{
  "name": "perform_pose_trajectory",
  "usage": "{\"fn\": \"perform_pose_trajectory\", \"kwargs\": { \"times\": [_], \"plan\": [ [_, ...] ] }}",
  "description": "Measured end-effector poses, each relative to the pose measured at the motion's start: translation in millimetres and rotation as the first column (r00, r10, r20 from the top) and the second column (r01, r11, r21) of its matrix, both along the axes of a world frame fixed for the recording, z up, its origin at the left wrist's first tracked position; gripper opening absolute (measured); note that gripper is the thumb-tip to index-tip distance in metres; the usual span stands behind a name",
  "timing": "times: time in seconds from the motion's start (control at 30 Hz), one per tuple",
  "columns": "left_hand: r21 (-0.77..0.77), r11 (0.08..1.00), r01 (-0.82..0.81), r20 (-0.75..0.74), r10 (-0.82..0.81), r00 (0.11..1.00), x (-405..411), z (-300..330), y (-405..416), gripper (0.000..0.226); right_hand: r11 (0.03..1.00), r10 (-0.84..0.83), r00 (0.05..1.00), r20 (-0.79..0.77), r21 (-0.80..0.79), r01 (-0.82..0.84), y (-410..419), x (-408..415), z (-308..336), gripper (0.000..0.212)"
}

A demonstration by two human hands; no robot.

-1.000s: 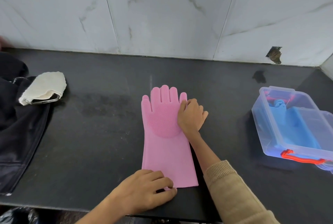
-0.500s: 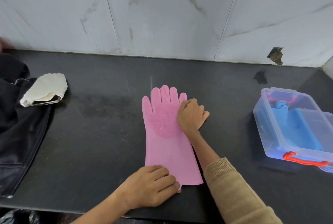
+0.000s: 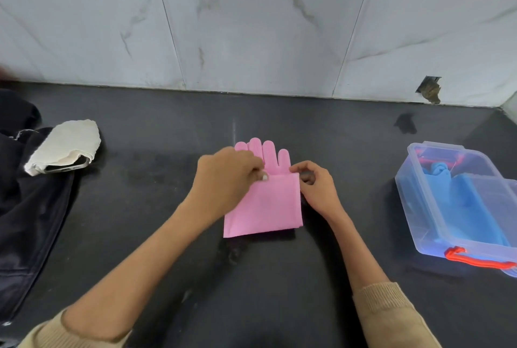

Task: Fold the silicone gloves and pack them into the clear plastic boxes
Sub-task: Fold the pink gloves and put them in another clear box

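Note:
A pink silicone glove (image 3: 268, 208) lies on the black counter (image 3: 167, 235), its cuff folded up over the palm so only the fingertips show beyond the fold. My left hand (image 3: 226, 180) pinches the cuff edge at its left corner. My right hand (image 3: 313, 185) pinches the same edge at its right corner. To the right stands a clear plastic box (image 3: 458, 208) with a red handle, its lid open, holding a blue glove (image 3: 464, 199).
A dark jacket (image 3: 30, 208) lies at the left edge of the counter, with a phone wrapped in a white cloth (image 3: 64, 146) on it. A marble-tiled wall (image 3: 251, 26) closes the back of the counter.
My left hand has carried the cuff end away from me and laid it over the glove's palm. My right hand left the palm and took the cuff's right corner.

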State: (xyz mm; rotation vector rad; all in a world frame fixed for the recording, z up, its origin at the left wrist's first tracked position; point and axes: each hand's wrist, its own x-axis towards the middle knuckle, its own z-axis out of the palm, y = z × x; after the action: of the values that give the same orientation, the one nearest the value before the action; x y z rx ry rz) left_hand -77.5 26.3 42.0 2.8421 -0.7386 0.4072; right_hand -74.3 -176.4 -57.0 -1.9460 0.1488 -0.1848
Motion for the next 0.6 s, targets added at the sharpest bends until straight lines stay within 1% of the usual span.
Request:
{"fn": "perform_pose_trajectory", "kwargs": {
  "times": [0.07, 0.13, 0.27, 0.37, 0.43, 0.5, 0.53, 0.6],
  "plan": [
    [-0.054, 0.998, -0.043, -0.097, 0.038, 0.995, 25.3, 2.9, -5.1, 0.021, 0.999, -0.014, 1.000, 0.000, -0.032, 0.014, -1.0, -0.9, -2.5, 0.020],
    [-0.068, 0.996, -0.064, -0.151, 0.053, 0.987, 49.6, 4.0, -10.1, 0.019, 0.995, -0.041, 0.999, 0.025, -0.087, 0.043, 2.3, -2.2, -7.3, 0.022],
    [-0.056, 0.998, -0.015, -0.223, 0.002, 0.975, 94.6, 2.0, -19.9, 0.018, 0.992, -0.065, 0.997, 0.050, -0.101, 0.070, 4.7, -1.6, -11.6, 0.022],
    [-0.088, 0.996, 0.010, -0.336, -0.039, 0.941, 119.9, -10.0, -24.9, 0.018, 0.991, -0.061, 0.998, 0.014, -0.122, 0.062, 4.6, -0.2, -8.7, 0.018],
    [-0.155, 0.988, -0.020, -0.405, -0.045, 0.913, 129.9, -24.0, -24.7, 0.017, 0.993, -0.070, 0.997, -0.036, -0.096, 0.066, 7.0, -0.1, -5.7, 0.023],
    [-0.222, 0.972, -0.074, -0.428, -0.029, 0.903, 135.2, -41.1, -21.5, 0.016, 0.993, -0.083, 0.991, -0.102, -0.087, 0.075, 10.5, 1.5, -2.7, 0.034],
    [-0.258, 0.961, -0.095, -0.418, -0.023, 0.908, 135.2, -50.3, -19.2, 0.015, 0.991, -0.085, 0.989, -0.123, -0.116, 0.070, 13.2, 2.8, -1.5, 0.036],
    [-0.341, 0.933, -0.112, -0.376, -0.026, 0.926, 131.4, -66.5, -15.1, 0.012, 0.961, -0.091, 0.989, -0.115, -0.272, 0.056, 20.5, 6.3, -0.3, 0.032]
  ]
}}
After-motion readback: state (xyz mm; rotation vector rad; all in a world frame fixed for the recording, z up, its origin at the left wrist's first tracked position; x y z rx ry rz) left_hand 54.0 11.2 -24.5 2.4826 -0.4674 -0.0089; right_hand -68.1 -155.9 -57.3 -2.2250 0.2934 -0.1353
